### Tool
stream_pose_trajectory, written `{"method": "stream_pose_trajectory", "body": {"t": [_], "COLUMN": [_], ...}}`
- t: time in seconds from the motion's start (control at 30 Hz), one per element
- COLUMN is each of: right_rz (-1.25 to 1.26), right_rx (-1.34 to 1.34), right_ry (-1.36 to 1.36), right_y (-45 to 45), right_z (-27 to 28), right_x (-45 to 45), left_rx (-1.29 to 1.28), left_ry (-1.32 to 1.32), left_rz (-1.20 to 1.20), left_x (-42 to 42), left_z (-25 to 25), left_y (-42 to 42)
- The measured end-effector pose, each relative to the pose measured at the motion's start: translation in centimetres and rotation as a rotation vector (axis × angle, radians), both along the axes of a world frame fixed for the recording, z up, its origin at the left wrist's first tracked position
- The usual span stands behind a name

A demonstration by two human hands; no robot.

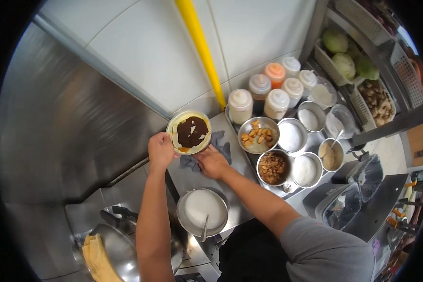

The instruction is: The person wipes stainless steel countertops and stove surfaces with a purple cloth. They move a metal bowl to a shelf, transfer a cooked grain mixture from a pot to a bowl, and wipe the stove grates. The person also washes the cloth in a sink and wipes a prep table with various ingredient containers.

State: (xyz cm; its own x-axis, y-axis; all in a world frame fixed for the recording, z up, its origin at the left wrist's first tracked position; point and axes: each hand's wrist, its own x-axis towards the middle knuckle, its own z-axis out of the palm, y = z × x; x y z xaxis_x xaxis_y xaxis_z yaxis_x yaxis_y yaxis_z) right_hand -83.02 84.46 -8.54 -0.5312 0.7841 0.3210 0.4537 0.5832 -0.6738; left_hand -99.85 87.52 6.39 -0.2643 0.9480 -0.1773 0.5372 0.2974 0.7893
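Note:
My left hand [161, 149] grips the left rim of a round container [172, 128], which has a pale, smeared inner edge and dark brown contents. The fingers of my right hand [211, 161] reach under or behind its lower right side, beside a grey cloth [220, 144] on the steel counter; whether they grip the container or the cloth is hidden. Nearer my body, a metal bowl [224, 225] of white liquid has a spoon [204, 228] standing in it.
To the right, a metal tray [248, 155] bears squeeze bottles [240, 105] and several bowls, one with golden pieces [257, 135], another with brown crumbly food [272, 169]. A yellow pole [201, 42] leans at the tiled wall. Lower left are a large metal bowl [116, 246] and yellow cloth [97, 257]; bins [335, 204] stand right.

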Motion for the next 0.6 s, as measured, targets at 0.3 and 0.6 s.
{"method": "stream_pose_trajectory", "body": {"t": [0.3, 0.6], "right_rz": [-0.217, -0.258], "right_rx": [-0.124, -0.153], "right_ry": [-0.047, -0.154], "right_y": [-9.9, -18.9], "right_z": [0.8, 2.2], "right_x": [6.8, 11.4], "left_rx": [-0.054, -0.101], "left_ry": [-0.027, -0.108], "left_rz": [-0.007, -0.029], "left_x": [4.1, 6.5], "left_z": [-4.5, -7.0], "left_y": [-0.2, 0.5]}}
